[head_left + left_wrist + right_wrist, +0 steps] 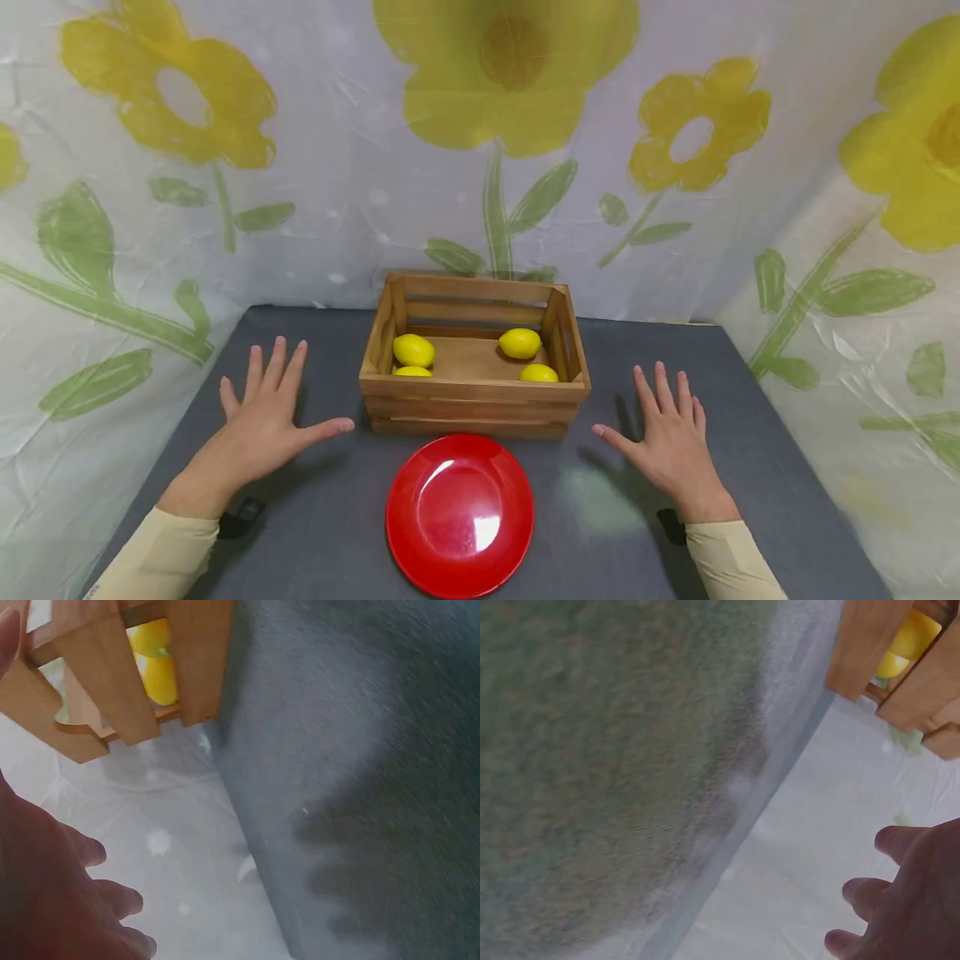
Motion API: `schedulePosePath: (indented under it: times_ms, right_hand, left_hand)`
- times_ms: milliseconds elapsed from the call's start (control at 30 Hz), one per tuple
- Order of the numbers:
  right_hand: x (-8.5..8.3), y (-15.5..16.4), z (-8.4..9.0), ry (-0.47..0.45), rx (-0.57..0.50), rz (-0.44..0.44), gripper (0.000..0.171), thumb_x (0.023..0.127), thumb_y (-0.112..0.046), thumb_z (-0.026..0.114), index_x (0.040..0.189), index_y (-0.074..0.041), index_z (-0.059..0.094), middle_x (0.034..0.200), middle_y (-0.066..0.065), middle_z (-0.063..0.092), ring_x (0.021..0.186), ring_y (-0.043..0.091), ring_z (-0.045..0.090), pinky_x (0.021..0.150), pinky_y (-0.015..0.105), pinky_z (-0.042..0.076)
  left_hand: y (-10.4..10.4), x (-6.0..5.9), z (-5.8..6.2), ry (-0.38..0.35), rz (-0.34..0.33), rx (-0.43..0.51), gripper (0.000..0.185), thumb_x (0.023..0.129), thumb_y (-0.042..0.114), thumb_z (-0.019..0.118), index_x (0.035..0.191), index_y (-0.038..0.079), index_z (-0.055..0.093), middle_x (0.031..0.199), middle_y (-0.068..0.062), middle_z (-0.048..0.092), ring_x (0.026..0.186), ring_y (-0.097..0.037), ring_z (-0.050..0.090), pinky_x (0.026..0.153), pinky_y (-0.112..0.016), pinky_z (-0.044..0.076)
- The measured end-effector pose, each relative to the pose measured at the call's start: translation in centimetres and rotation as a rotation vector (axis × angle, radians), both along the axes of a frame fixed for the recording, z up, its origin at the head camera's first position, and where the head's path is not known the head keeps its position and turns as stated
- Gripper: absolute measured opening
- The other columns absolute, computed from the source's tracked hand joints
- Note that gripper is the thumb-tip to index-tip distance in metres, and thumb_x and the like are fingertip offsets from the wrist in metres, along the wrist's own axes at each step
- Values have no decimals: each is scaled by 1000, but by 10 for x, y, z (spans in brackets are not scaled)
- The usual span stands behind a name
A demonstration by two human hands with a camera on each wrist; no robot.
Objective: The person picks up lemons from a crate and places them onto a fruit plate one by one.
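Note:
A slatted wooden crate [472, 408] stands toward the back of the table, holding several yellow lemons [519, 343], two at its left end and two at its right. In front of it lies a round red plate [460, 517] with nothing on it. My left hand [262, 425] hovers left of the crate, fingers spread, touching nothing. On the other side my right hand [667, 446] is held in the air with its fingers spread too. Through the slats, lemons [156, 664] show in the left wrist view, and lemons [907, 649] in the right wrist view.
The dark grey table [600, 542] meets a white curtain [330, 167] painted with yellow flowers along its back and sides. A dark wrist strap [242, 517] sits under the left wrist, another strap [671, 527] under the right.

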State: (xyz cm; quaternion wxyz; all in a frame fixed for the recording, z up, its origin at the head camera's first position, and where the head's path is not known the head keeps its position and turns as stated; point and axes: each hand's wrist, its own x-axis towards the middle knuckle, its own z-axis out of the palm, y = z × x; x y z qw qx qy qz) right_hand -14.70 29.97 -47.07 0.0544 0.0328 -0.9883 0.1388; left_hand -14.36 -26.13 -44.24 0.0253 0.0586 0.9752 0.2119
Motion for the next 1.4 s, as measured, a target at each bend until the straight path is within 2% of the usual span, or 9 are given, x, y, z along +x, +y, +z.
schedulePosePath:
  times_ms: [200,400,600,733,833,933,1033,1200,1400]
  right_hand:
    - [-8,-13,13,24,-35,42,115,92,-82,63,176,-21,13,183,18,2,167,52,-1,125,81,9]
    - [-22,-27,38,92,-86,105,108,95,-73,67,176,-24,16,183,17,9,167,50,9,121,84,17]
    - [-33,-45,76,115,-108,163,101,96,-69,69,175,-23,24,182,15,17,163,50,20,121,83,22]
    - [-39,-63,100,88,-117,208,97,98,-71,65,174,-27,25,183,12,17,163,52,22,124,81,19]
    - [-45,-78,114,70,-106,241,95,98,-72,64,173,-26,30,182,12,21,162,51,27,125,79,22]
    - [-53,-94,126,68,-83,277,89,98,-68,67,170,-22,39,178,14,32,159,48,37,125,74,33]
    - [-60,-108,136,73,-70,316,82,99,-61,71,165,-18,47,172,14,43,155,43,46,122,68,42]
    - [-69,-128,146,60,-63,386,75,100,-54,73,161,-14,53,165,11,53,152,38,50,124,61,44]
    - [-78,-150,156,-10,3,459,71,101,-55,72,157,-16,57,161,9,58,149,35,54,122,59,46]
  left_hand:
    - [16,1,12,-1,-33,146,131,90,76,72,173,25,-16,180,-5,-24,164,-45,-30,115,-90,-16]
    - [39,-6,25,44,-59,264,132,89,71,77,174,26,-13,183,-2,-17,167,-41,-23,123,-86,-5]
    - [61,-16,27,46,-37,366,137,83,73,82,174,32,-12,184,2,-9,171,-35,-10,123,-85,19]
    - [72,-21,26,50,-38,439,137,80,72,85,172,40,-11,184,6,-6,172,-33,1,124,-80,25]
    - [77,-25,23,66,-34,475,136,79,72,86,172,43,-9,184,6,0,171,-34,11,126,-76,29]
    - [81,-28,21,90,-35,486,136,79,71,87,174,37,-5,184,3,7,169,-36,19,126,-74,31]
    - [84,-30,18,103,-42,486,137,80,69,87,176,29,-1,184,0,9,169,-36,20,127,-72,32]
    - [88,-32,17,99,-46,486,137,80,69,87,176,23,1,184,0,8,169,-35,19,128,-70,31]
    - [91,-32,17,103,-50,490,136,81,66,88,176,21,2,184,-2,8,169,-35,19,129,-68,30]
